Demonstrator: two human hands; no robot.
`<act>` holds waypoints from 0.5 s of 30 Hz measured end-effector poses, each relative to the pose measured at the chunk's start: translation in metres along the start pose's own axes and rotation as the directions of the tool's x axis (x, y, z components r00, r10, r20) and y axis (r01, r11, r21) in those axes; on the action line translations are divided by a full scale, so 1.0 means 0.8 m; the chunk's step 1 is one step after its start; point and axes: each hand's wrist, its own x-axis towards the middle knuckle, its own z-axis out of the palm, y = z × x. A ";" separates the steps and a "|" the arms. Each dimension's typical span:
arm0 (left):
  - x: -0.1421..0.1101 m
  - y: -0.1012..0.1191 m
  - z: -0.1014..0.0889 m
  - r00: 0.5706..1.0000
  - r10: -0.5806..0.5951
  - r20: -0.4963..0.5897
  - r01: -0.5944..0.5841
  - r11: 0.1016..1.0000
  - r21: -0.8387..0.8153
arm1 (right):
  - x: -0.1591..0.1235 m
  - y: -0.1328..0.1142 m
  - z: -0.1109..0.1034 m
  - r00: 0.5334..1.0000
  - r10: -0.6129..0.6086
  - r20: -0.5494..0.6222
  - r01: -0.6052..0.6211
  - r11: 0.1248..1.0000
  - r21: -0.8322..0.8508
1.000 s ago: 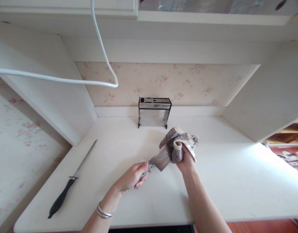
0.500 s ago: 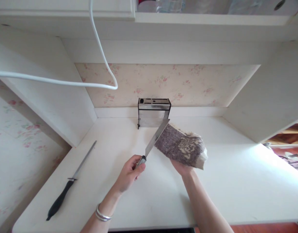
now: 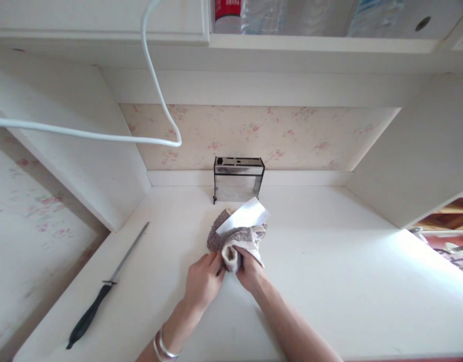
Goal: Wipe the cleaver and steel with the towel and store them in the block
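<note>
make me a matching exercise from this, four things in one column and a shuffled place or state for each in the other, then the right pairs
1. knife
2. cloth
3. sharpening steel
4. slotted stand

A. upright at the back of the counter
B. grey-brown and cream, bunched up
C. lying at the left, black handle toward the near edge
D. bright blade, partly hidden by folds

Right pairs: 1-D, 2-B, 3-C, 4-A
</note>
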 end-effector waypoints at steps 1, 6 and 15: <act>-0.001 0.005 0.001 0.999 0.042 0.013 -0.042 0.998 0.049 | 0.001 0.000 0.006 0.998 0.013 -0.056 -0.012 1.000 0.021; -0.004 0.021 -0.004 0.985 0.164 0.054 -0.171 0.970 0.173 | 0.011 -0.008 0.024 0.977 0.107 -0.185 -0.088 0.990 0.106; -0.026 0.006 -0.034 0.947 0.306 0.100 -0.322 0.915 0.244 | 0.031 -0.057 0.013 0.988 0.066 -0.141 -0.043 0.986 0.162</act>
